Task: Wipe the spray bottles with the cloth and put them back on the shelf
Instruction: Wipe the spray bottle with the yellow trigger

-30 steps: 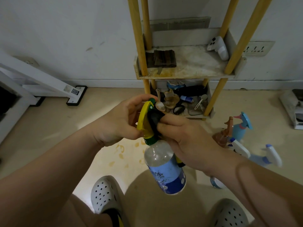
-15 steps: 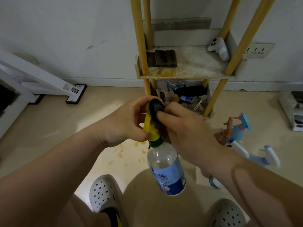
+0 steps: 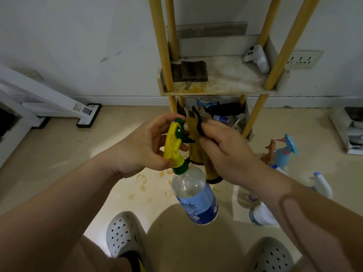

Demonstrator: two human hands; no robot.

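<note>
Bottle (image 3: 193, 195): clear body, blue label, yellow head (image 3: 173, 143). It is held in the air in front of the shelf, above the floor, tilted with its base toward the person.
Left hand (image 3: 141, 148): fingers and thumb are curled round the head, and the whole bottle hangs from this grip.
Right hand (image 3: 225, 154): thumb and fingers pinch the upper end of the cloth and hold nothing else.
Cloth (image 3: 197, 140): tan with a dark hem. It hangs from the right hand just beside the head's green trigger; whether they touch cannot be told.
Shelf (image 3: 225, 83): the middle tier carries a dark pad (image 3: 189, 71) at its left rear corner and a white device (image 3: 257, 57) at its right rear corner. No spray bottle stands on this tier. The lower tier is cluttered, and its items are too small to sort.
Floor (image 3: 59, 154): several other sprayers (image 3: 285, 152) stand or lie near the shelf's right front leg.
Step in hand: judged to be wiping the head.
Done: no bottle shows as returned to the shelf.
Left: probably the rest of this bottle, its return to the shelf, then each sprayer on the floor. The task looks to be at an early stage.
</note>
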